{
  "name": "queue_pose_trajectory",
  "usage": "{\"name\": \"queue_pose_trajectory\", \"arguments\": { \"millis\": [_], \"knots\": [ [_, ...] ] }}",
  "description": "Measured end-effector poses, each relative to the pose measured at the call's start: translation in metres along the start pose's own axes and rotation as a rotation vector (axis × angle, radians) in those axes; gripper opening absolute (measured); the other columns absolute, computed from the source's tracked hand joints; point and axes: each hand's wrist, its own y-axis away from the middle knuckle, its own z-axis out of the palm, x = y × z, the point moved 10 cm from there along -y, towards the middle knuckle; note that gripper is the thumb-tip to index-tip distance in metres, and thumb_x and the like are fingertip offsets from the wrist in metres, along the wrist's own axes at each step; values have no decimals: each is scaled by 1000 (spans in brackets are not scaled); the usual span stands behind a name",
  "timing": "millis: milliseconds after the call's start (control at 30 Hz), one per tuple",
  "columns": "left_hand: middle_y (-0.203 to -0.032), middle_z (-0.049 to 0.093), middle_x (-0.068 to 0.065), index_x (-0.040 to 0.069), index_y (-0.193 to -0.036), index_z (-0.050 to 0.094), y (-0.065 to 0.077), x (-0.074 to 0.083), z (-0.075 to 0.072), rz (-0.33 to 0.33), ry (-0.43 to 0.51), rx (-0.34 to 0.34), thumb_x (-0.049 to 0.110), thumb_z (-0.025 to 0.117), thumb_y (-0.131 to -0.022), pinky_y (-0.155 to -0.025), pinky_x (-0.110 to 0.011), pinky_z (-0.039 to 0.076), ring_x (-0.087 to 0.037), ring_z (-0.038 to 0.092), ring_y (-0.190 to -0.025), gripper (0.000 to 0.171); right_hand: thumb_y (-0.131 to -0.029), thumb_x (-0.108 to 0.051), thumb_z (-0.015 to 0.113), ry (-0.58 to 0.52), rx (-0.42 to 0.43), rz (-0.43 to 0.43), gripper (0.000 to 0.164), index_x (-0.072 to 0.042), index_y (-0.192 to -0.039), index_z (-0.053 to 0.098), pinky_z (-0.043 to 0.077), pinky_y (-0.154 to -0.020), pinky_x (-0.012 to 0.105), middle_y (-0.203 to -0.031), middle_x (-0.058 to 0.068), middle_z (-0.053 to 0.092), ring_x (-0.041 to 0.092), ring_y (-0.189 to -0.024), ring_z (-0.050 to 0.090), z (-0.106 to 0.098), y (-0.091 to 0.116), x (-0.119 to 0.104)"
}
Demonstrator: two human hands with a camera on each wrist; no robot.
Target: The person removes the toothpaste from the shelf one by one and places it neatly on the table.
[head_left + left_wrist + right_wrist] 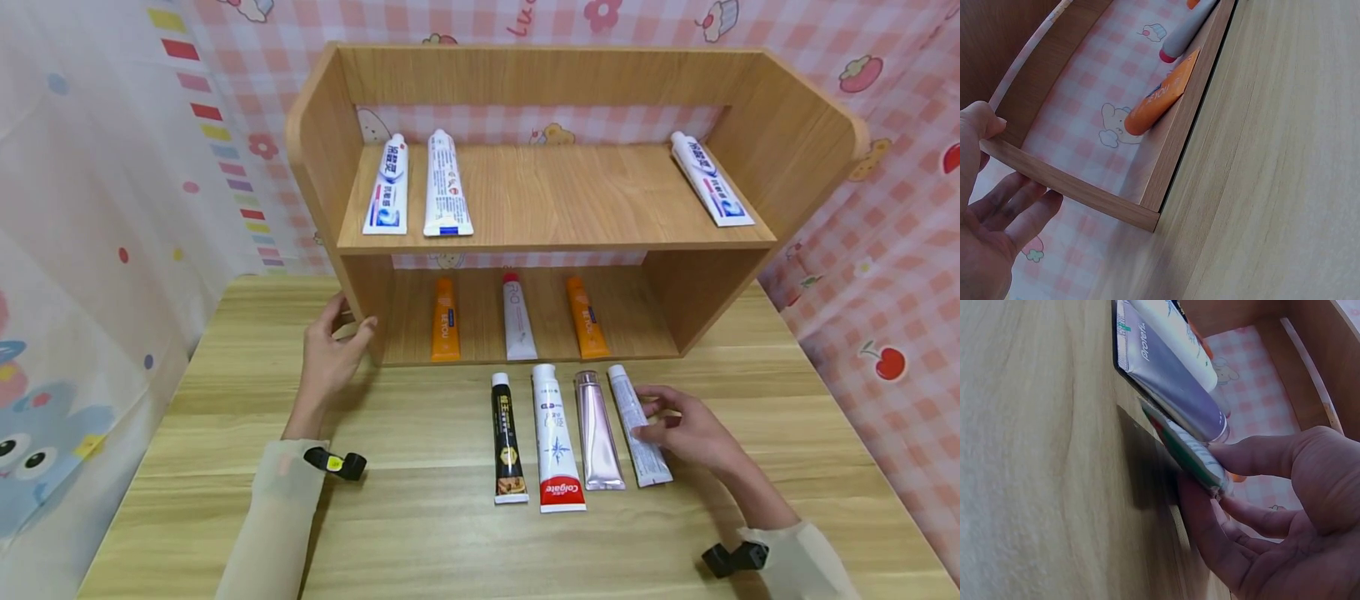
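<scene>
My left hand (335,346) grips the left side panel of a wooden shelf (558,248), thumb at the inner edge and fingers outside. In the left wrist view the panel's edge (1079,190) passes between thumb and fingers. With thumb and fingertips, my right hand (692,429) pinches a grey-white toothpaste tube (640,427). The right wrist view shows this tube (1188,450) tilted up on its side, its green edge over the table. To its left lie a shiny pink tube (599,433), a white-and-red Colgate tube (557,442) and a black tube (508,442).
On the upper board lie white toothpaste tubes (448,187), two at left and one at right (711,179). The lower level holds a left orange tube (446,321), a silver tube with red cap (517,321) and a right orange tube (587,321). A patterned cloth (892,275) hangs behind.
</scene>
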Motion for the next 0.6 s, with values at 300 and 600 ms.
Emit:
{"name": "queue_pose_trajectory", "arguments": {
  "millis": [300,600],
  "knots": [
    [-131,60,-27,2,-150,49,-1,-2,0,-16,-3,4,5,64,-96,-83,-8,55,-26,58,-115,56,-87,-15,80,86,37,-14,63,0,-142,53,50,-67,22,-108,17,64,20,-87,60,1,2,-6],
    [-131,60,-26,2,-149,49,0,-1,0,-19,-13,7,5,64,-96,-82,-7,55,-16,58,-111,56,-88,-17,79,167,17,2,63,-1,-142,53,51,-62,24,-103,14,64,21,-87,58,-3,5,-5]
  ]
}}
